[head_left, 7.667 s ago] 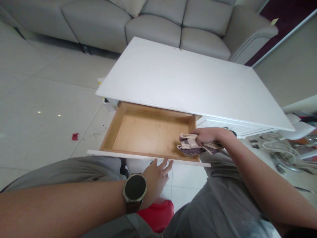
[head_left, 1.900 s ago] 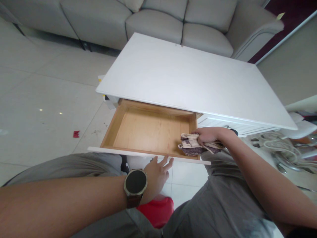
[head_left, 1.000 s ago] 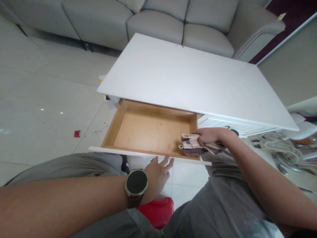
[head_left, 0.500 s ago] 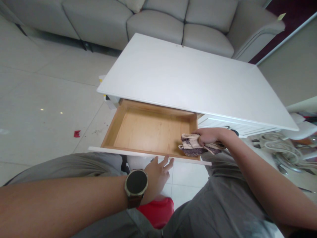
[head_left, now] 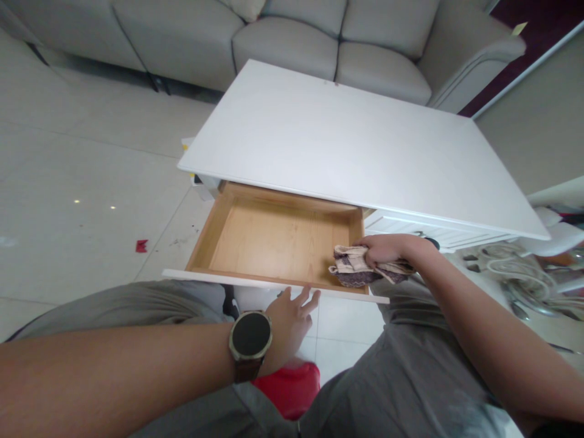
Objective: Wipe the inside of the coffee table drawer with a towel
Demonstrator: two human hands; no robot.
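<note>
A wooden drawer [head_left: 269,237] with a white front is pulled out from under the white coffee table [head_left: 356,140]; its bottom is bare wood. My right hand [head_left: 387,249] is closed on a folded brown-and-cream cloth [head_left: 353,267], over the drawer's front right corner. Part of the cloth hangs inside the drawer, partly covering that corner. My left hand [head_left: 292,325], with a watch [head_left: 250,334] on its wrist, is at the outer side of the drawer front. Its fingers are spread, and the fingertips reach the front's top edge.
A grey sofa [head_left: 292,52] stands behind the table. A second drawer front [head_left: 410,226] is closed at the right. Coiled cables [head_left: 515,267] lie on the floor at the right, and a red scrap [head_left: 141,246] lies at the left. Something red [head_left: 292,389] is between my legs.
</note>
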